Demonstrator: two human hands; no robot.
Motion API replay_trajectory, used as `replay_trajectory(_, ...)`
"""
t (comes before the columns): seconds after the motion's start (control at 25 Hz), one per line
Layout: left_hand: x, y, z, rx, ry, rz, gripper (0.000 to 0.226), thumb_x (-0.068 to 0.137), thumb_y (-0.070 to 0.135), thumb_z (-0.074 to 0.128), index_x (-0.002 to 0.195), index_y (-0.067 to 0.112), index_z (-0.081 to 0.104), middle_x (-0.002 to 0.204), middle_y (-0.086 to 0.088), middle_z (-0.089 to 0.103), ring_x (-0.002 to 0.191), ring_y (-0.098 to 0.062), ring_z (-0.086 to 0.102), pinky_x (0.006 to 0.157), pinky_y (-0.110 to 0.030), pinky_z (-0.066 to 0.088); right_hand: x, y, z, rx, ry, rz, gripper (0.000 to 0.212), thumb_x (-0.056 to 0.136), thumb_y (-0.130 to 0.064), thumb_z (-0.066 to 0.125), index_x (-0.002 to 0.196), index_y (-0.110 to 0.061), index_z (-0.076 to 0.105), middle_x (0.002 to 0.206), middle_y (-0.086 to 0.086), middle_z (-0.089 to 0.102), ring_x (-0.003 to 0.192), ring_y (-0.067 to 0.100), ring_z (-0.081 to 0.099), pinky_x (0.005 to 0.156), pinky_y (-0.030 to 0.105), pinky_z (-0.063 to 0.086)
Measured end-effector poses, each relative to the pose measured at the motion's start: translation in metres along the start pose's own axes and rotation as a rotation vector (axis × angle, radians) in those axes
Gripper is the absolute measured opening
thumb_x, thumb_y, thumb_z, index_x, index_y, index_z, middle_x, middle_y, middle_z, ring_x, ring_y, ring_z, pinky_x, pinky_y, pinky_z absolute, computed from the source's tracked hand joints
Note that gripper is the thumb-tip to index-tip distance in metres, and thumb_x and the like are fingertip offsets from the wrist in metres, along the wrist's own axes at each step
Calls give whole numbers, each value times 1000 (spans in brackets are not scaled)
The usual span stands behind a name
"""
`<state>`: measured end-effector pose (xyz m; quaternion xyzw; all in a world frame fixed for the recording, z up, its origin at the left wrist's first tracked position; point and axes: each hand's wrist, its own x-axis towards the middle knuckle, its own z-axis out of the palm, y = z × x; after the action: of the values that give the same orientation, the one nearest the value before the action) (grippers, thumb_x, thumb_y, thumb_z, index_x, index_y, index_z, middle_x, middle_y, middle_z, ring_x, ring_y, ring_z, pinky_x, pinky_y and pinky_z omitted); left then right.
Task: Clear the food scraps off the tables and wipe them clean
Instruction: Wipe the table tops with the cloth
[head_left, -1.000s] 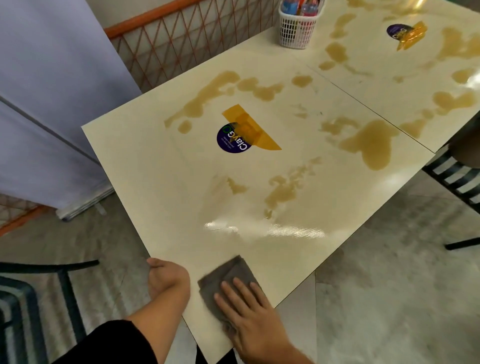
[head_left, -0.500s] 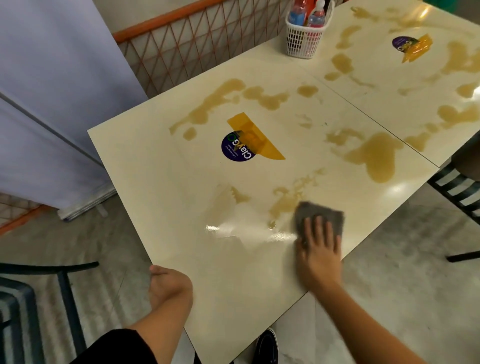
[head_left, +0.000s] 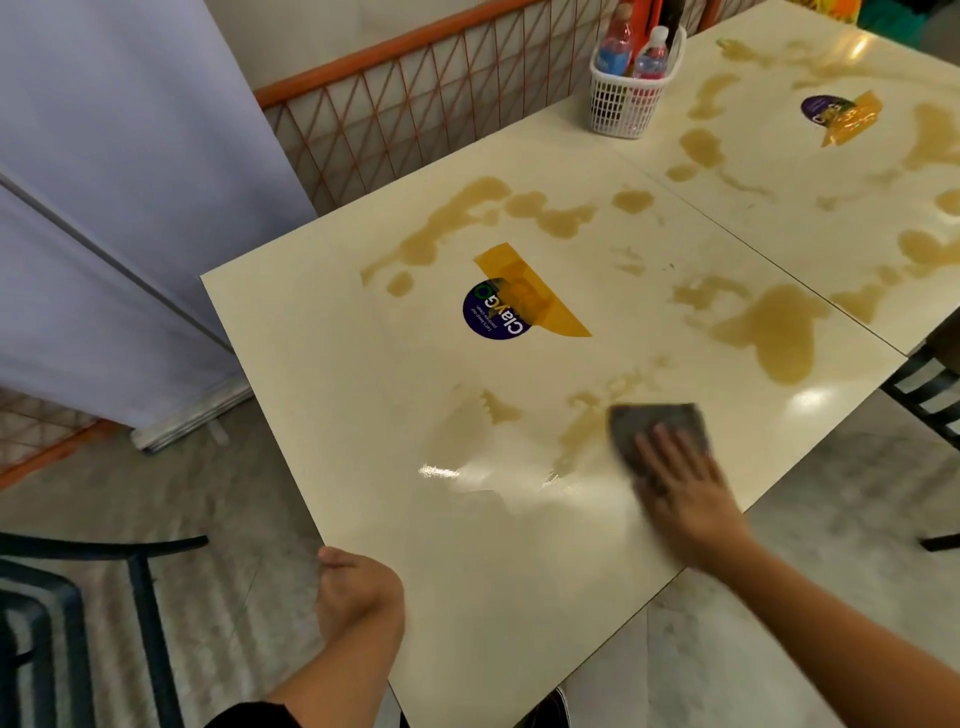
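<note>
Pressing flat, the right hand (head_left: 685, 488) pins a grey cloth (head_left: 657, 428) on the glossy table (head_left: 363, 415).

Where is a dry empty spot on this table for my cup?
Two bare patches on the near table: the strip between its left edge and the round sticker, and the near corner between the left hand and the right hand pressing the cloth. Brown spills crowd the back and right; the far table has spills and a basket.

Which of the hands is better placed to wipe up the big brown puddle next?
The right hand: it presses the grey cloth flat on the table, just short of the puddle. The left hand grips the table's near edge.
</note>
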<state>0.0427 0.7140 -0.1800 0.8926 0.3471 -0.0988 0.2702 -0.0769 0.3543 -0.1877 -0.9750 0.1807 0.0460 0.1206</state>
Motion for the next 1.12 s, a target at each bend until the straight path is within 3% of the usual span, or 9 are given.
replay_trajectory(0.08,2,-4,3,-52,2,-11,47,105,22,18,138,9,48,124,-24,59,112,-39,58,95,-43,46,29,6,-10,42,-73,286,70,92,-66,-3,157,-43,-9,170,-4,-7,156,17,-9,125,41,-2)
replay_trajectory(0.16,-4,2,1,-104,60,-28,50,106,25,20,126,-3,57,116,-31,62,108,-45,60,95,-48,46,44,-25,-4,45,-66,372,75,90,-62,-3,160,-36,-6,169,-3,-12,155,18,-15,125,43,-7)
replay_trajectory(0.28,-5,8,-1,-200,105,-78,66,108,31,21,99,-20,62,102,-42,63,101,-55,59,94,-55,43,30,-110,22,20,-67,142,70,97,-58,6,162,-33,4,170,-1,-3,155,18,-13,124,41,-9)
replay_trajectory(0.44,-7,8,-9,-176,48,-80,68,107,36,17,107,-16,62,109,-40,62,106,-55,58,97,-55,42,-42,-198,56,-9,-79,-320,61,102,-51,36,158,-28,33,164,2,31,154,24,21,120,47,16)
replay_trajectory(0.56,-8,7,-14,-213,-8,-76,68,107,38,14,121,-13,57,123,-38,57,117,-54,52,103,-53,38,-79,-169,53,-6,-136,-477,65,96,-52,46,157,-32,35,163,-2,34,150,23,31,115,46,26)
replay_trajectory(0.76,2,3,-21,-293,-100,-70,68,107,40,12,129,-10,54,134,-35,52,124,-51,48,107,-50,36,-60,-41,16,-48,-103,-55,61,103,-58,17,161,-40,10,168,-4,17,157,15,4,122,41,15)
replay_trajectory(0.92,32,34,-21,-321,-63,-79,72,107,38,12,121,-17,55,128,-39,54,120,-52,51,104,-49,38,-3,-36,0,15,-77,323,70,90,-65,-10,156,-42,-15,168,-7,-15,152,12,-23,125,41,-6)
replay_trajectory(1.04,68,64,-15,-332,31,-88,71,108,35,14,113,-21,59,119,-41,58,113,-53,55,102,-49,40,42,-102,14,17,-54,302,72,92,-61,-5,159,-36,-11,168,-5,-15,151,13,-23,124,40,-9)
replay_trajectory(1.12,92,80,-10,-349,85,-99,69,109,32,17,108,-22,61,114,-41,60,109,-53,58,100,-50,42,59,-157,31,20,-45,145,69,97,-57,16,162,-32,7,169,-1,2,155,19,-5,124,42,-2)
